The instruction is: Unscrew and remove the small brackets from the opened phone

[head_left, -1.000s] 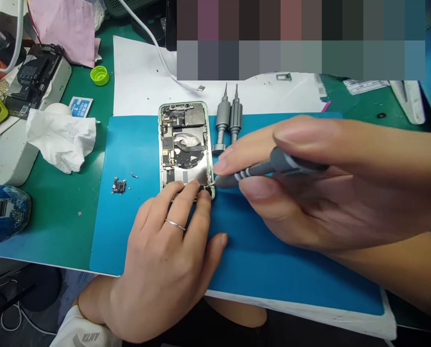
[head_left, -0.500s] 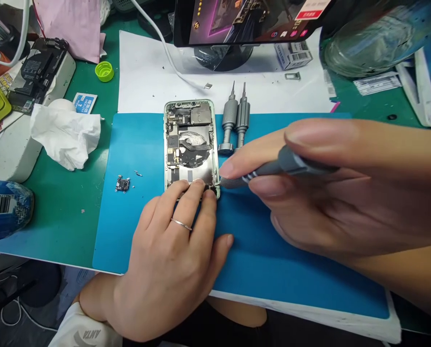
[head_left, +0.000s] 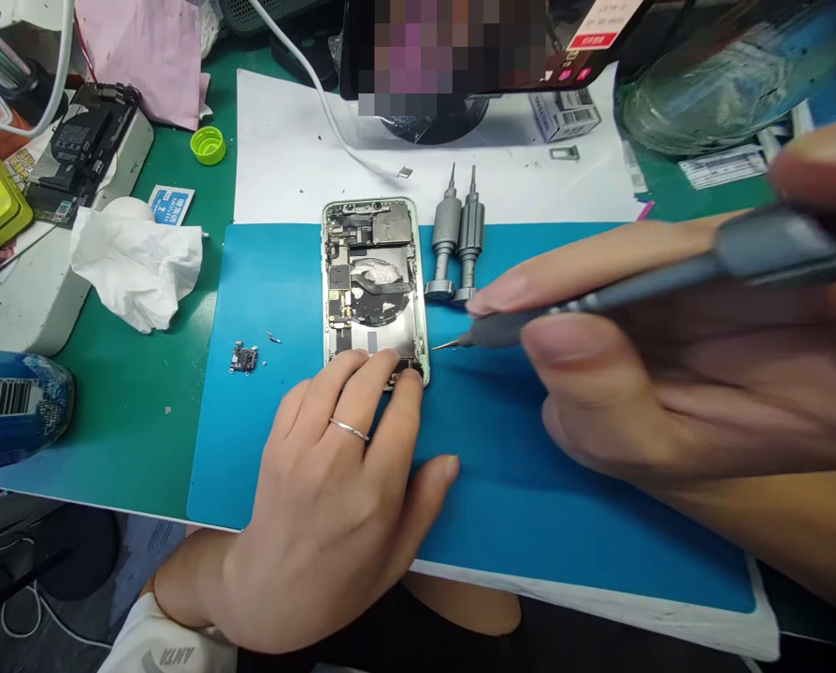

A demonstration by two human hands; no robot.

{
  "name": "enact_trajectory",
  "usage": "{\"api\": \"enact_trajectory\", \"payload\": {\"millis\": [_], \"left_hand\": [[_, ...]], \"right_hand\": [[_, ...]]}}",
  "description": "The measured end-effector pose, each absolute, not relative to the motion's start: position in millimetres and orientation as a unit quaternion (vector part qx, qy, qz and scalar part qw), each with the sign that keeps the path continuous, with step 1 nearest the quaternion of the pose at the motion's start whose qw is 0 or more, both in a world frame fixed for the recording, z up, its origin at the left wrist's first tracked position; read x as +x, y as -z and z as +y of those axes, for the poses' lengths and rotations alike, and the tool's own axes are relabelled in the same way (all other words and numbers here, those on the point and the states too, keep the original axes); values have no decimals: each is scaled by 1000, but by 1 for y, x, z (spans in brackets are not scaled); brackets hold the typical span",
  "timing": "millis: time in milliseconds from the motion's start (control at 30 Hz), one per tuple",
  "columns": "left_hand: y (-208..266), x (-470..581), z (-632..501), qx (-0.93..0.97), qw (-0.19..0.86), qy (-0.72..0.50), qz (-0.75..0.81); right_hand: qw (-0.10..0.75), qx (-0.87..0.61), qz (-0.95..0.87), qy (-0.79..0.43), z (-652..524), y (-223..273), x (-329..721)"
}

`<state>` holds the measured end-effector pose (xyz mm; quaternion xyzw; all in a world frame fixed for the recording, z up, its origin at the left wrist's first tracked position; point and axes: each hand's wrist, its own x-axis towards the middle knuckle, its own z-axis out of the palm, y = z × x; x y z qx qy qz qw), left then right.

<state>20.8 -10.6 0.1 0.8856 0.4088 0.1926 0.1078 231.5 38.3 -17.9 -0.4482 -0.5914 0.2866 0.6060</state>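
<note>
An opened phone with a pale green frame lies on the blue mat, its inner boards and a black round coil area exposed. My left hand, wearing a ring, rests its outstretched fingertips on the phone's lower end, the thumb spread away from it. That end is partly hidden under the fingers. A grey precision screwdriver is in my right hand, held between thumb and fingers. Its thin tip is just right of the phone's lower right side, apart from the frame. Two more grey screwdrivers lie beside the phone.
Left on the blue mat are a small black module and tiny metal bits. A crumpled tissue, a blue can and a green cap stand further left. Behind are a white cable, a screen and a jar.
My right hand has drawn the screwdriver back to the right, lifting its tip off the phone's lower right corner. My left hand stays on the phone. The view has shifted slightly.
</note>
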Motion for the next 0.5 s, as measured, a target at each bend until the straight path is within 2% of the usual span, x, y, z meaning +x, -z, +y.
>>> {"api": "enact_trajectory", "payload": {"millis": [100, 167, 500], "left_hand": [[-1, 20, -10, 880, 127, -200, 412], [-1, 20, -10, 876, 132, -203, 417], [-2, 19, -8, 866, 142, -222, 425]], "right_hand": [[574, -433, -685, -113, 40, 21, 231], [565, -420, -707, -67, 42, 21, 227], [576, -406, -705, -80, 42, 18, 216]]}}
